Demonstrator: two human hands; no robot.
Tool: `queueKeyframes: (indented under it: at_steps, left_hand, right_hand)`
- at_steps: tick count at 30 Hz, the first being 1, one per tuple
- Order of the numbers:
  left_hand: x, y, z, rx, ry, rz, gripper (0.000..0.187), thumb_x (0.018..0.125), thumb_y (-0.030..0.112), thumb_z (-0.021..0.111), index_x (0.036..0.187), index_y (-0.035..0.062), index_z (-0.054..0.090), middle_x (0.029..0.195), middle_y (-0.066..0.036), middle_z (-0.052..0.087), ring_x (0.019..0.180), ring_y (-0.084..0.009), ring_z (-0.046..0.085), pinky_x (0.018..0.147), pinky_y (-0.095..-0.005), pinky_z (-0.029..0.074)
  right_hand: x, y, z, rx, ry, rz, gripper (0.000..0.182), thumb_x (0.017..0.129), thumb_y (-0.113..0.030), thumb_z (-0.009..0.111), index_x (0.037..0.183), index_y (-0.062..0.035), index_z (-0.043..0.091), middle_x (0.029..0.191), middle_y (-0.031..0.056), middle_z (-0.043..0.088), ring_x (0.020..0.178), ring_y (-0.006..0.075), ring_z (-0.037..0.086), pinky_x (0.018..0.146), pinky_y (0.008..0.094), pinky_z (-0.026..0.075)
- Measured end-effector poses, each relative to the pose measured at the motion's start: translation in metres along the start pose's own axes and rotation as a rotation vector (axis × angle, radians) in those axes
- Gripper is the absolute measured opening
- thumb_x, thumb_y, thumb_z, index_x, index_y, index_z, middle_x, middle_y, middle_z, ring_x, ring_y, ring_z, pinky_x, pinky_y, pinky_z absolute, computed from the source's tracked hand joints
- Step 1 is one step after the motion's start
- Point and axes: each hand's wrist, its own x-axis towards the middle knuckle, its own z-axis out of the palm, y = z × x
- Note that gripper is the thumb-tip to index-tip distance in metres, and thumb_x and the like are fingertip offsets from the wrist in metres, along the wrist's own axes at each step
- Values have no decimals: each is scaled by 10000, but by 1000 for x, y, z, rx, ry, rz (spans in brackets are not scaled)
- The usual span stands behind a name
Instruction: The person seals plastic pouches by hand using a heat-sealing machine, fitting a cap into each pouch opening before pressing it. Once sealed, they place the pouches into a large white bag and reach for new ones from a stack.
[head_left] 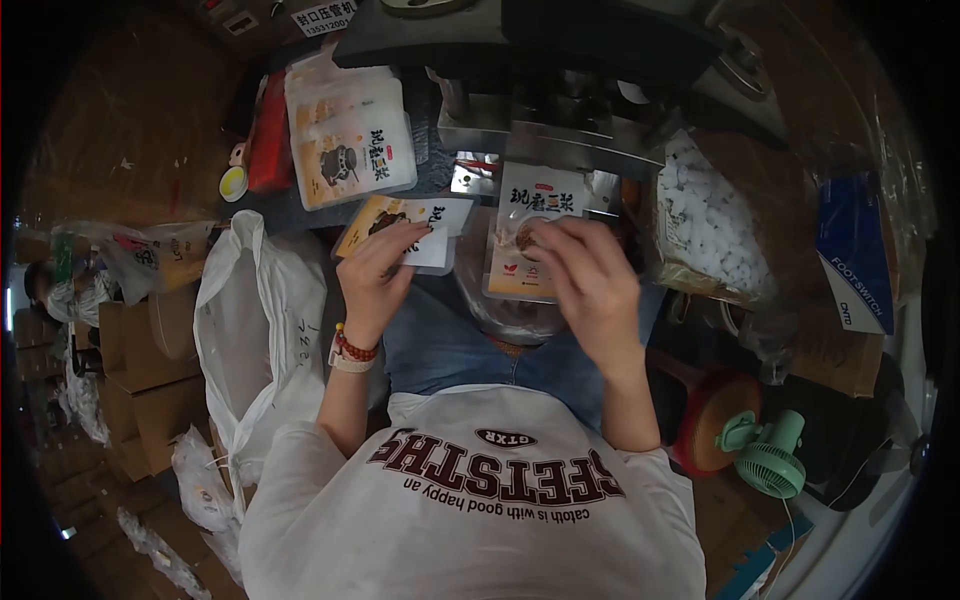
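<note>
Printed pouches (440, 228), white with orange and a dark drawing, are gripped between the thumb and fingers of my left hand (375, 275). My right hand (592, 285) has its fingers pinched at the right side of another printed pouch (515, 275). That pouch lies flat, its top edge close to the metal front of a machine (560, 138). Part of its printing is hidden behind my fingers. Left of the machine lies an overlapping stack of the same pouches (355, 150).
To the right stands a box of small white plastic pieces (705, 215). A blue foot switch box (855, 250) is farther right, with a green fan (772, 455) below. At left are a red object (270, 135) and a large white sack (245, 330).
</note>
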Motion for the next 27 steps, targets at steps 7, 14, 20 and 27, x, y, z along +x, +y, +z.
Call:
queueKeyframes:
  at_steps: [7,14,20,27]
  left_hand:
    - [11,54,-12,-148,-131,194,335,657,-44,612,969,49,686,952,-75,693,864,-237,671,725,-296,540]
    - [11,48,71,-788,-405,-537,230,883,195,663,865,-32,690,692,-64,673,587,-45,591,529,-206,466]
    - [55,31,92,-1321,-357,-868,312,896,171,637,1068,-88,605,1003,-126,672,841,-162,673,686,-260,544]
    - [60,19,92,-1179,-436,-854,428,863,284,683,1116,-51,601,1051,-145,655,911,-165,638,753,-278,514]
  right_hand:
    - [-1,-7,-9,124,-268,-217,341,722,7,711,1056,1,644,989,126,615,788,273,594,687,342,497]
    - [-4,12,-37,-53,109,266,373,756,-77,744,1104,-18,621,987,91,647,778,177,571,723,274,455]
    - [-16,91,-76,-605,139,372,261,820,-69,647,1077,-33,627,993,113,639,787,249,594,733,346,468]
    - [-19,105,-63,-594,-44,570,293,810,-35,599,1103,-17,599,988,183,614,918,385,579,812,445,466]
